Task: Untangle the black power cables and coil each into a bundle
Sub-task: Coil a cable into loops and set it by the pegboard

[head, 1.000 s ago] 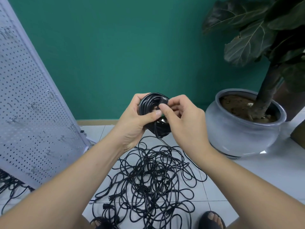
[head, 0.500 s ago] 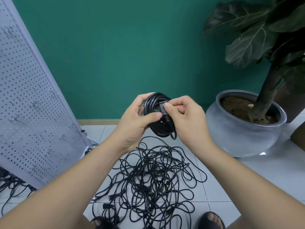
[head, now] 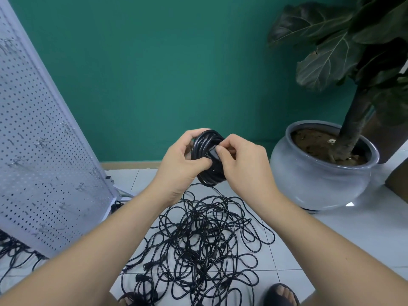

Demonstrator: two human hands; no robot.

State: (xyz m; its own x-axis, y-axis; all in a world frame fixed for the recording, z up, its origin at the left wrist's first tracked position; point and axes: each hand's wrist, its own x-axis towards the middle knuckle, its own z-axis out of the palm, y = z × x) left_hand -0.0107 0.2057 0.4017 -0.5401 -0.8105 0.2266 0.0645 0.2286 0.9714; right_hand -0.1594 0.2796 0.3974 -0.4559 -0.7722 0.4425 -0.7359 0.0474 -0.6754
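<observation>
- Centrally, a coiled cable bundle [head: 208,176] is held up in front of the green wall [head: 176,74], between both hands.
- Left hand [head: 182,165] grips the coil: fingers curl over its top edge, thumb presses across the front.
- Right hand [head: 245,170] pinches a black plug end [head: 213,151] against the coil, thumb and forefinger closed on it.
- Below, the tangle of black cables [head: 205,239] lies loose on the tiled floor [head: 331,244], unsorted.
- Grey plant pot [head: 320,186] stands to the right; a perforated panel [head: 44,151] leans at left.
</observation>
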